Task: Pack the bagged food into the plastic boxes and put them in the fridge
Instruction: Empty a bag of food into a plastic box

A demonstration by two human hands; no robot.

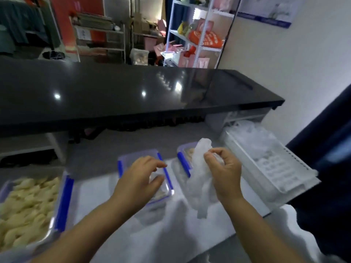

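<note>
My right hand [223,172] grips a crumpled clear plastic bag [199,186], held up over a small plastic box with a blue clip [183,161]. My left hand [138,178] hovers with loosely bent fingers over a second small blue-clipped box [124,162] that has pale food inside; whether the fingers touch it is unclear. At the far left stands a large box [62,202] with blue clips, full of pale yellow food pieces [24,205].
A white slotted crate [275,173] holding clear bags sits at the right edge of the grey worktop [91,154]. A raised glossy black counter [133,95] runs across behind. Dark fabric [330,168] hangs at the far right. Shelves stand in the background.
</note>
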